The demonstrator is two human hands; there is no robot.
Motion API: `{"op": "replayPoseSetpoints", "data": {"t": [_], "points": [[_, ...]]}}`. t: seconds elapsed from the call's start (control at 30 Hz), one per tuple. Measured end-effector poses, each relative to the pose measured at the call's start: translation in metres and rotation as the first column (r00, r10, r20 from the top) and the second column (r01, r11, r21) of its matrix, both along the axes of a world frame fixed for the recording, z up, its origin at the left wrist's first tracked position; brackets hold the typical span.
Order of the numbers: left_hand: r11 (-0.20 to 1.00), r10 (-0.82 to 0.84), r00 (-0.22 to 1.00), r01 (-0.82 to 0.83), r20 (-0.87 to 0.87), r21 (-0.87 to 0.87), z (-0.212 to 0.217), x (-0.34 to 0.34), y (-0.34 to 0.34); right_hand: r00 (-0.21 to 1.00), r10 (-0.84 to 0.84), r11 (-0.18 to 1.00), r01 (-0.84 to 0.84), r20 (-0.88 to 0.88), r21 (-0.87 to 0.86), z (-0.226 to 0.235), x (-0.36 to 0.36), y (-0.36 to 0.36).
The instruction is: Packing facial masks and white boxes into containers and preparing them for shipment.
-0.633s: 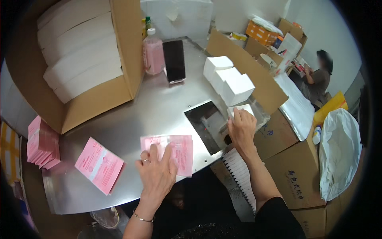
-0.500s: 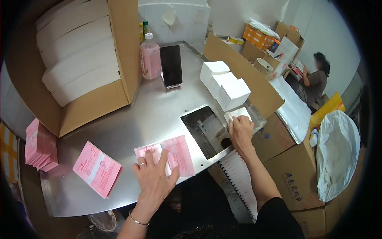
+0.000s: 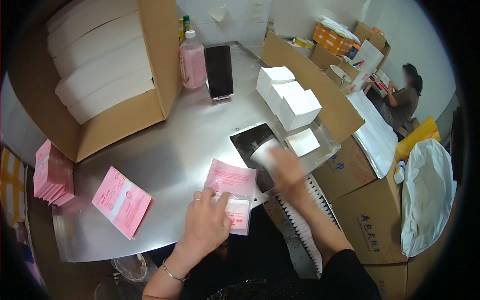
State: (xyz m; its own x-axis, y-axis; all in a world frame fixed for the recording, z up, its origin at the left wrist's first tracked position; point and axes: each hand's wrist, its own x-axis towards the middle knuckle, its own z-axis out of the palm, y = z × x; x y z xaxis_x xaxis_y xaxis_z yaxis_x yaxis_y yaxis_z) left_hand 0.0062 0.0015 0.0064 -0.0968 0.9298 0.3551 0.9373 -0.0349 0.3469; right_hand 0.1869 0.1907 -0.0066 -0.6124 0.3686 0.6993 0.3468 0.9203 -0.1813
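Observation:
At the table's near edge my left hand (image 3: 207,225) pinches an open pink-and-clear packet (image 3: 239,212). Just beyond it a second pink packet (image 3: 231,177) lies flat on the steel table (image 3: 190,135). My right hand (image 3: 286,169) is blurred over the dark recessed tray (image 3: 245,140) and holds a folded white pad (image 3: 262,152) at its fingertips, right of the packets. One loose white pad (image 3: 302,142) lies in the tray, with stacks of white pads (image 3: 290,97) behind it.
A pink packet (image 3: 121,200) and a pile of them (image 3: 50,175) lie at the left. A big carton of white stacks (image 3: 100,75), a pink bottle (image 3: 192,60) and a phone (image 3: 219,72) stand behind. Cartons (image 3: 370,215), a white bag (image 3: 427,195) and a seated person (image 3: 402,100) are at the right.
My right hand left the loose pad in the tray and swung left with a white pad. My left hand lifted one pink packet toward the table's edge.

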Motion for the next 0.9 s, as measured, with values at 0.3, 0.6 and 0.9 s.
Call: {"op": "replayPoseSetpoints", "data": {"t": [0.3, 0.6, 0.9], "points": [[0.982, 0.173, 0.983, -0.177, 0.062, 0.066, 0.010, 0.022, 0.004, 0.930, 0.048, 0.998, -0.055, 0.364, 0.011, -0.014, -0.085, -0.033], [0.916, -0.401, 0.630, 0.285, 0.665, 0.282, 0.086, 0.019, -0.057, 0.721, -0.067, 0.927, 0.300, 0.690, -0.223, -0.020, -0.035, 0.034], [0.798, -0.597, -0.346, -0.164, 0.724, 0.579, 0.147, 0.076, -0.126, 0.953, -0.303, 0.948, 0.301, 0.001, 0.099, 0.021, 0.021, 0.034]]}}
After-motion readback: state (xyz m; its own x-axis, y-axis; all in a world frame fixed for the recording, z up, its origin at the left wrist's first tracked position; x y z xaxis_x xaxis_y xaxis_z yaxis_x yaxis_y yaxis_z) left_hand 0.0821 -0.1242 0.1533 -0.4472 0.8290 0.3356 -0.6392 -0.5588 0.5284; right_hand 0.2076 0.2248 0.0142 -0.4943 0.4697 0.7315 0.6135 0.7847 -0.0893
